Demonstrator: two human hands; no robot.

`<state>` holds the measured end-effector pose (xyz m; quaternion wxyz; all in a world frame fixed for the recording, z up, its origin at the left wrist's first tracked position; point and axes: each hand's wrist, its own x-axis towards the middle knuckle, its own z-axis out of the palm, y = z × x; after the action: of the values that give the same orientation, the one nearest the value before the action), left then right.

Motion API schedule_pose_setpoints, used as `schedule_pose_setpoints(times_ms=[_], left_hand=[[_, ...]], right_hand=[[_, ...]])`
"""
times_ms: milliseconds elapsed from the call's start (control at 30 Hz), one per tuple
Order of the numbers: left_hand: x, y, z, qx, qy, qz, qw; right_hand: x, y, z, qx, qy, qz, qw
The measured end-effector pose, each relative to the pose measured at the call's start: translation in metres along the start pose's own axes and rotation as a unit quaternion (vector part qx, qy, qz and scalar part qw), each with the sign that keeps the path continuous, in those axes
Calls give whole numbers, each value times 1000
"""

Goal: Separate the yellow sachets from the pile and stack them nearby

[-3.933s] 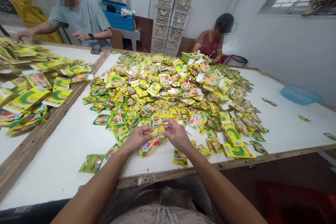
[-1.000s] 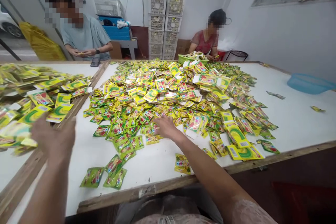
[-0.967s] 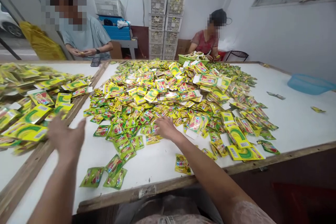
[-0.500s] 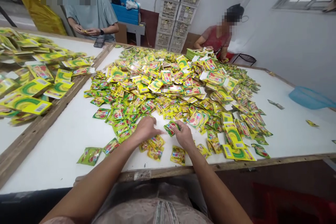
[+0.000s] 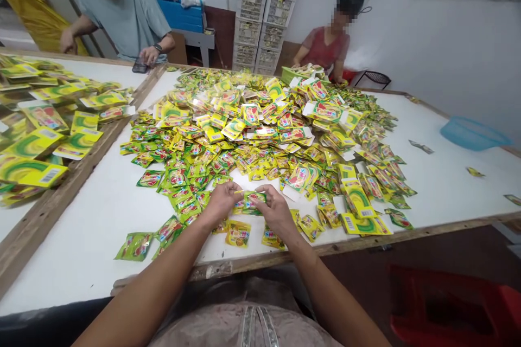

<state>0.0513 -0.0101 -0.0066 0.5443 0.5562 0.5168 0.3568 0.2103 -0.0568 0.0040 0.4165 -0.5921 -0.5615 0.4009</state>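
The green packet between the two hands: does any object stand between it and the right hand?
Nothing visible does: the right hand grips the green packet directly. The left hand is at its other side, its exact contact unclear. A yellow packet lies below in the picture, on the table, not between them.

Pretty sure I'm in a small packing workshop: the big white table (image 5: 427,184) in front of me has rough wooden strips (image 5: 77,187) and it's heaped with little packets (image 5: 179,176) and yellow cartons (image 5: 358,203), one co-worker in blue (image 5: 136,16) and another in red (image 5: 328,47) are across from me, and plastic crates (image 5: 260,21) are stacked against the wall (image 5: 427,59).
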Motion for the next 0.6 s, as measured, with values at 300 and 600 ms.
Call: schedule_pose_setpoints(times_ms=[300, 600], left_hand=[[-9, 8, 6, -204, -23, -83, 975], [-12, 10, 14, -156, -14, -31, 987]], right_hand=[[3, 9, 15, -59, 63, 8, 996], [-5, -3, 14, 59, 14, 83, 995]])
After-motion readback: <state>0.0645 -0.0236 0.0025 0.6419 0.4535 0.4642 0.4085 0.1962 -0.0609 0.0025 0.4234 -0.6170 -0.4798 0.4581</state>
